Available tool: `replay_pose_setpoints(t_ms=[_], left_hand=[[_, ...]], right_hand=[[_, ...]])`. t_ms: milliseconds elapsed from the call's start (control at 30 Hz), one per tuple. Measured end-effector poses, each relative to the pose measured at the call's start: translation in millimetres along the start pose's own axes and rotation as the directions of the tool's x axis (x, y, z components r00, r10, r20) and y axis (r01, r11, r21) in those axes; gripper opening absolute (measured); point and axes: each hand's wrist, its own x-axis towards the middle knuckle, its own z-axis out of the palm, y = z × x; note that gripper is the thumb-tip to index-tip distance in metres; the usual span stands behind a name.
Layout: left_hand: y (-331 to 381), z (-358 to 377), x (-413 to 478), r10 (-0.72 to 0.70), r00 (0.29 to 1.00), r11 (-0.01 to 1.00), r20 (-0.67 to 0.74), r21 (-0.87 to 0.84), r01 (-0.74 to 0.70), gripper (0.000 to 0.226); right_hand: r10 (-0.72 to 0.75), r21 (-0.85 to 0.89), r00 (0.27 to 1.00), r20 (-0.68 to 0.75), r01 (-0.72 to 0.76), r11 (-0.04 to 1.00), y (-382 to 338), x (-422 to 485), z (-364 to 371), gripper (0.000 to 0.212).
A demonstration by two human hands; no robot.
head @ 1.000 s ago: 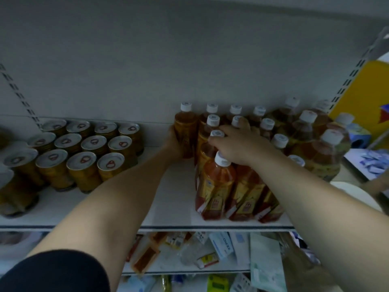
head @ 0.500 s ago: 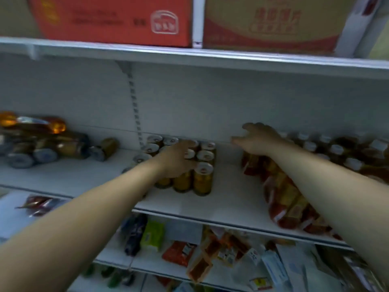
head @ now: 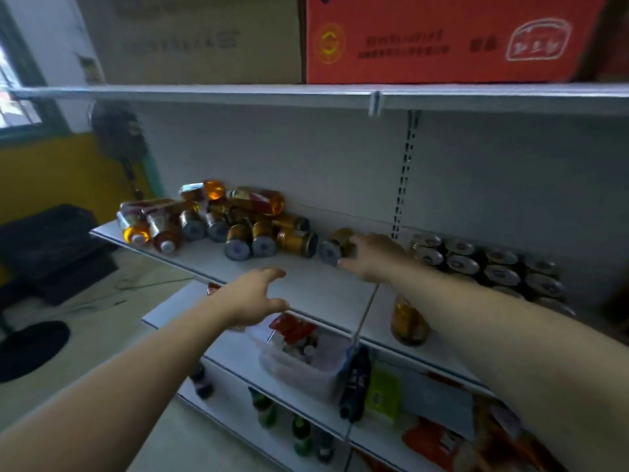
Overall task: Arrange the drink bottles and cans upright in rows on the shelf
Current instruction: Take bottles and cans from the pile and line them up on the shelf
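Observation:
A heap of gold cans (head: 262, 241) and amber drink bottles (head: 257, 201) lies tipped over on the left part of the white shelf (head: 316, 294). My right hand (head: 372, 257) reaches to the rightmost lying gold can (head: 332, 250), with the thumb under its end and the fingers curled over its body. My left hand (head: 253, 298) hovers with spread fingers above the shelf's front edge and holds nothing. Upright gold cans (head: 486, 267) stand in rows on the right. One amber bottle (head: 408, 323) shows partly under my right forearm.
An upper shelf (head: 238, 93) carries a brown carton (head: 204, 39) and a red carton (head: 442, 39). Lower shelves hold a clear bin (head: 306, 366), packets and dark bottles. A black fan base (head: 27, 349) stands on the floor at left.
My view has swung left to the tipped heap. My right hand left the bottles and reached the lying can. My left hand came off the upright cans and now hovers.

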Motion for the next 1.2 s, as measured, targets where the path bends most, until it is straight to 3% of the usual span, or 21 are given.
replay_pose_setpoints(t_ms=[233, 333, 500, 567, 700, 767, 833, 900, 967, 1067, 1133, 1200], left_hand=[[-49.2, -7.1, 76.7, -0.052, 0.999, 0.998, 0.006, 0.025, 0.052, 0.069], [-62.2, -11.0, 124.7, -0.042, 0.999, 0.998, 0.003, 0.046, 0.042, 0.068], [-78.5, -7.8, 195.7, 0.118, 0.992, 0.976, 0.034, 0.181, -0.122, 0.069], [-81.9, -6.5, 220.4, 0.165, 0.986, 0.959, 0.027, 0.23, -0.167, 0.079], [-90.7, -0.7, 260.7, 0.221, 0.97, 0.879, 0.096, 0.411, -0.241, 0.096], [-96.0, 2.7, 276.2, 0.261, 0.961, 0.834, 0.092, 0.48, -0.272, 0.096], [-99.6, 2.9, 284.7, 0.336, 0.941, 0.798, 0.04, 0.519, -0.306, 0.087], [-101.0, 0.5, 288.2, 0.4, 0.916, 0.792, 0.018, 0.496, -0.356, 0.081], [-99.1, -5.0, 287.5, 0.447, 0.894, 0.799, 0.033, 0.435, -0.415, 0.083], [-91.7, -14.3, 280.5, 0.521, 0.854, 0.841, 0.008, 0.17, -0.514, 0.074], [-86.2, -14.0, 270.4, 0.566, 0.825, 0.822, -0.002, -0.07, -0.564, 0.066], [-83.0, -6.6, 261.7, 0.573, 0.818, 0.807, 0.046, -0.204, -0.554, 0.072]], right_hand=[[0.012, -0.016, 0.999, 0.039, -0.012, 1.0, -17.9, 95.7, 41.8, 0.065], [0.076, 0.002, 0.995, 0.064, -0.077, 0.997, -12.8, 133.4, 56.7, 0.074], [0.192, 0.094, 0.971, 0.14, -0.206, 0.974, -9.3, 165.6, 85.8, 0.078], [0.208, 0.141, 0.972, 0.109, -0.222, 0.965, -9.8, 168.1, 98.0, 0.073], [0.182, 0.195, 0.974, -0.138, -0.154, 0.969, -11.8, 152.7, 110.6, 0.035], [0.276, 0.308, 0.95, -0.145, -0.222, 0.925, -12.5, 143.7, 114.1, 0.055], [0.453, 0.406, 0.891, -0.043, -0.398, 0.823, -13.7, 135.1, 111.9, 0.08], [0.557, 0.348, 0.83, 0.029, -0.531, 0.772, -14.4, 123.7, 111.3, 0.088], [0.583, 0.304, 0.812, 0.023, -0.561, 0.77, -20.3, 109.9, 110.8, 0.095], [0.602, 0.511, 0.794, -0.083, -0.485, 0.71, -39.3, 88.0, 117.3, 0.094], [0.637, 0.66, 0.749, -0.182, -0.387, 0.644, -56.9, 71.9, 123.8, 0.088], [0.687, 0.761, 0.694, -0.215, -0.322, 0.563, -72.5, 56.9, 127.0, 0.088]])
